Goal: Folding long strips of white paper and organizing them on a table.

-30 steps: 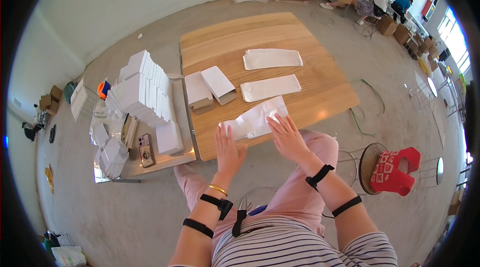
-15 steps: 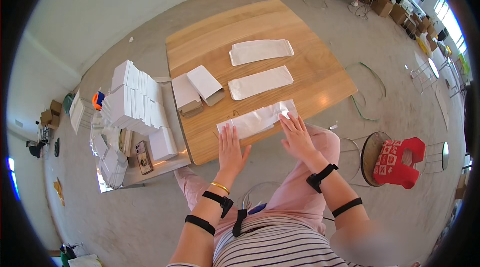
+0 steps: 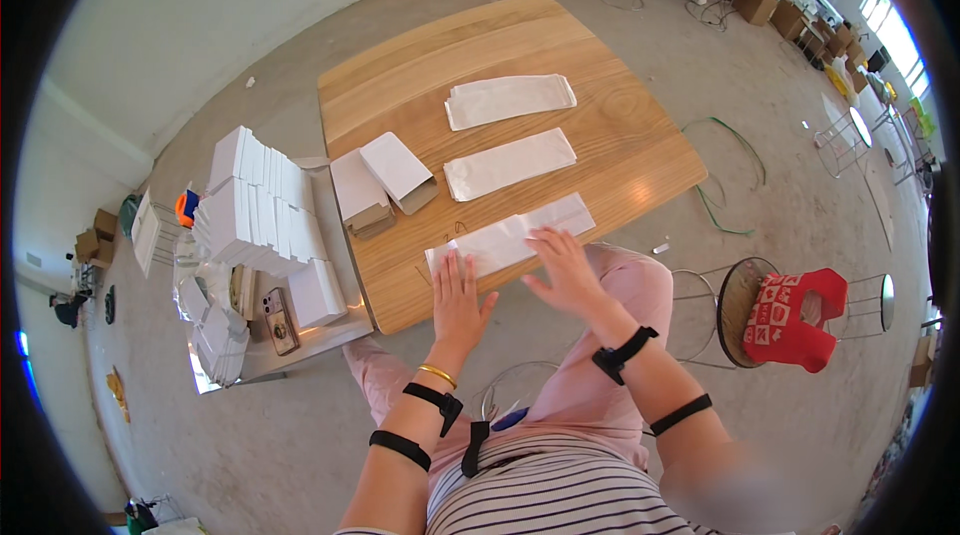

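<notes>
A long white sheet, thin and slightly shiny (image 3: 510,238), lies slantwise along the near edge of the wooden table (image 3: 400,300). My left hand (image 3: 460,297) rests flat on its left end with the fingers stretched out. Over the sheet's middle is my right hand (image 3: 567,275), fingers spread, its tips at the surface; nothing shows in it. Beyond lie two similar flat white stacks, a middle one (image 3: 510,164) and a farther one (image 3: 511,100). Left of them, two white boxes (image 3: 398,167) lean together on the tabletop.
A metal side table (image 3: 330,328) adjoins on the left, bearing piled white boxes (image 3: 262,210) and a phone (image 3: 281,320). To the right, a red bag (image 3: 797,320) sits on a round stool (image 3: 735,310). People work among cardboard boxes (image 3: 757,3) at the far right.
My right hand has slid left from the sheet's right end to its middle. The sheet's right end now lies smoother. My left hand stays on the left end.
</notes>
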The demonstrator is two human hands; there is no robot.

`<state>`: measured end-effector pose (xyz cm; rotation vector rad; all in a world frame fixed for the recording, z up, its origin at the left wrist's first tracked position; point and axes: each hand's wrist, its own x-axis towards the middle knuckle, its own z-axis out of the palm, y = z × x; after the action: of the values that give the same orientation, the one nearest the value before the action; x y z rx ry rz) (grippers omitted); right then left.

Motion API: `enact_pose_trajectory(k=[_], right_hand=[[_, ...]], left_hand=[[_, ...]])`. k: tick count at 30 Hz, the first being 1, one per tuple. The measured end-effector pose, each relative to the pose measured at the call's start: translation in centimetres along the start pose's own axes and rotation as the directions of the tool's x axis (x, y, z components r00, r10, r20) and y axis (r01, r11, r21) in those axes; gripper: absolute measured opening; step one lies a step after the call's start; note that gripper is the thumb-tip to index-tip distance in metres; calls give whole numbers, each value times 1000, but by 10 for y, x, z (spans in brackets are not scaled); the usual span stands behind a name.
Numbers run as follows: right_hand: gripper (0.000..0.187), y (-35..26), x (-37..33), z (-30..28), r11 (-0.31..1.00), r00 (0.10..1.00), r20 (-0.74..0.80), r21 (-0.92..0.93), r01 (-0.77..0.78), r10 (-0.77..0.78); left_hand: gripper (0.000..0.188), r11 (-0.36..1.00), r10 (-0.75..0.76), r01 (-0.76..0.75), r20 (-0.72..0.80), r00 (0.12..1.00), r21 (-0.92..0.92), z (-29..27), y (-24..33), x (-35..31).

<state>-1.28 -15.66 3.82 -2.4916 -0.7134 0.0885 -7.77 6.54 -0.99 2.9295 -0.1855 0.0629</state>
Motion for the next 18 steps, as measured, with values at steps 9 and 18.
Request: enact_pose_trajectory(k=[9,18], right_hand=[[79,-37,42,68,972,983,14,-151,181,-180],[88,-34,42,74,965,986,73,-207,163,-151]], left_hand=[[89,999,-39,39,24,999,-9,0,3,2],[94,997,-59,60,25,998,-50,-1,2,0]])
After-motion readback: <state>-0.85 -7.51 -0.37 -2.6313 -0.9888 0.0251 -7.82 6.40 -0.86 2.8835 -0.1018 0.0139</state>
